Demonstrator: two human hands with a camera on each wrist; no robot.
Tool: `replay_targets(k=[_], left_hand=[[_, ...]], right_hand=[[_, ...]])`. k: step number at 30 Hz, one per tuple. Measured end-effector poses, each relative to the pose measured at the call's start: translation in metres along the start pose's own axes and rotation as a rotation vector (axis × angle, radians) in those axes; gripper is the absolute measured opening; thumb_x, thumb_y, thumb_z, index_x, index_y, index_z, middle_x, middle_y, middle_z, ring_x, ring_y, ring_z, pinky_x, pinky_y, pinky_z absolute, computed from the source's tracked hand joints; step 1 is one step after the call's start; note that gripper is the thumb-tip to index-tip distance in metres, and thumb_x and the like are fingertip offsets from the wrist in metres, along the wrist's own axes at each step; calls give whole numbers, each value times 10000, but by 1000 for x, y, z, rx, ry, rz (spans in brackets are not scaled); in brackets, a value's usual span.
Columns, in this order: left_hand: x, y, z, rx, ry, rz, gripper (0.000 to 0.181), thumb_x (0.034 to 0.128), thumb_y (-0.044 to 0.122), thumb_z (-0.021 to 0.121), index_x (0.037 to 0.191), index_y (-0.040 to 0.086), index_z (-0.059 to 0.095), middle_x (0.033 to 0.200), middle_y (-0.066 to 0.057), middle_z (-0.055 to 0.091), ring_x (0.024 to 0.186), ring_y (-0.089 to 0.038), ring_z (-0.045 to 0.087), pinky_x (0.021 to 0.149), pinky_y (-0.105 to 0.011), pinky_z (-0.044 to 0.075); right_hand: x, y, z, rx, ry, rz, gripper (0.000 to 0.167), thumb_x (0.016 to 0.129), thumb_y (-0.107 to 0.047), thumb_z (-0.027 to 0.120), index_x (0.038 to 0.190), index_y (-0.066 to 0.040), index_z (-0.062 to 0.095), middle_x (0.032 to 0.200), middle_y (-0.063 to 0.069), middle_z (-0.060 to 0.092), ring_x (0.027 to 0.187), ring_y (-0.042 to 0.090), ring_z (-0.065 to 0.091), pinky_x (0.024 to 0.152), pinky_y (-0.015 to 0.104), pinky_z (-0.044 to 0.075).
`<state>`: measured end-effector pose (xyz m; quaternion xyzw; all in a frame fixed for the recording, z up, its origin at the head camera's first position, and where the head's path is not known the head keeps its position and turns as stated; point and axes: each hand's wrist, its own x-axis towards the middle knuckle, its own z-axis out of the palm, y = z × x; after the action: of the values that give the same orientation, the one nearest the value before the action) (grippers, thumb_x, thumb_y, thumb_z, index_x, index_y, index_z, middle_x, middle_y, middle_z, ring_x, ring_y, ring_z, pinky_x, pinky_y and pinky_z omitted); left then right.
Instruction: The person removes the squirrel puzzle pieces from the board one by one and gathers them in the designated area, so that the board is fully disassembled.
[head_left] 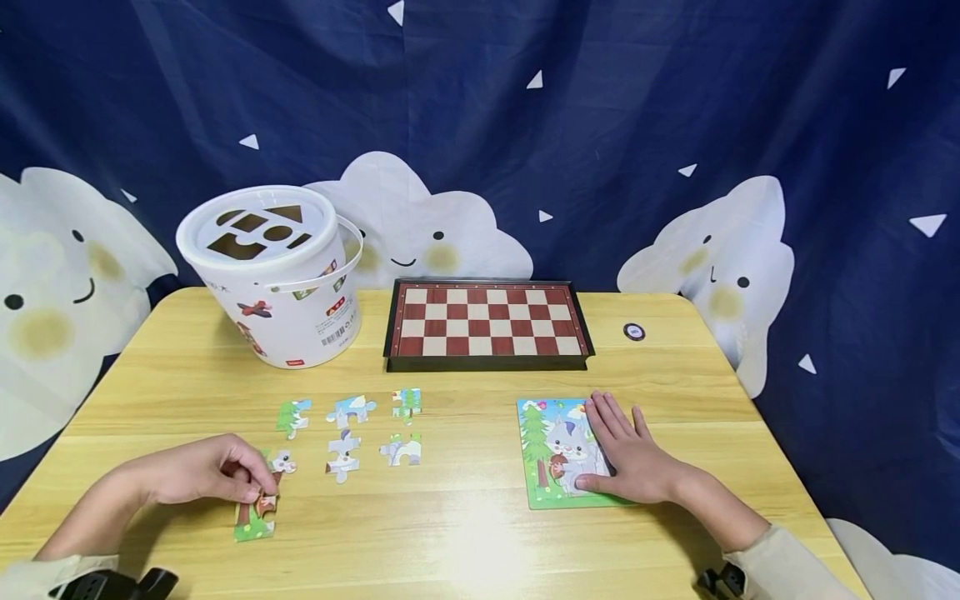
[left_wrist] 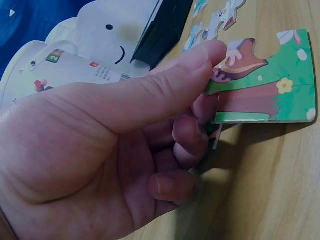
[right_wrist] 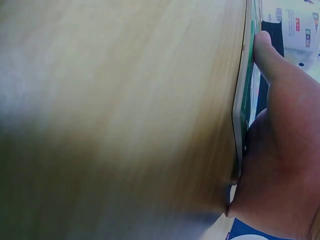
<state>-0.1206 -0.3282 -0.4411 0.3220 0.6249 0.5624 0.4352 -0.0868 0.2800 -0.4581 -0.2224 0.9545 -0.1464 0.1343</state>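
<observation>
The left hand grasps a thin jigsaw piece printed with green grass, a brown trunk and flowers, pinched between the thumb and the curled fingers at the near left of the pale wood-grain counter; whether the piece is lifted clear of the surface is hard to tell. Just beyond the fingers, partly covered by them, lies a jigsaw piece with a grey animal face. To the right of these, five more loose pieces lie apart in two loose rows: a green tree piece, a blue-and-grey piece, a blue-and-green piece, a grey piece with a purple tuft and a grey-and-white piece. On the right side, the right hand is released, its straight fingers resting over the right part of a flat, square, green-edged picture of a grey squirrel. At the back stand a white plastic bucket with shape cut-outs in its lid and, beside it, a red-and-cream checkered board with a black frame; a small round black-and-white disc lies right of the board.
</observation>
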Motion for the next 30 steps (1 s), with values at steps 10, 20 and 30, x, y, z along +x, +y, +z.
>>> replay_targets(k=[10, 20, 30], left_hand=[[-5, 5, 0, 197, 78, -12, 224, 975, -57, 594, 1160, -47, 721, 917, 53, 698, 715, 6, 487, 542, -252, 408], [1, 16, -1, 297, 135, -47, 204, 984, 3, 615, 1158, -40, 712, 1065, -110, 747, 848, -29, 623, 705, -235, 535], [56, 57, 10, 488, 164, -37, 188, 1038, 129, 591, 1151, 36, 710, 1064, -87, 728, 888, -113, 650, 773, -276, 549]], right_hand=[[0, 0, 1, 2, 2, 1, 1118, 913, -645, 633, 1597, 58, 97, 1668, 270, 18, 1534, 444, -23, 1151, 711, -21], [0, 1, 3, 2, -1, 2, 1122, 914, -655, 623, 1599, 55, 89, 1671, 263, 11, 1535, 439, -32, 1149, 713, -25], [0, 1, 0, 9, -5, 8, 1122, 913, -660, 619, 1598, 57, 93, 1673, 260, 10, 1536, 434, -38, 1151, 709, -35]])
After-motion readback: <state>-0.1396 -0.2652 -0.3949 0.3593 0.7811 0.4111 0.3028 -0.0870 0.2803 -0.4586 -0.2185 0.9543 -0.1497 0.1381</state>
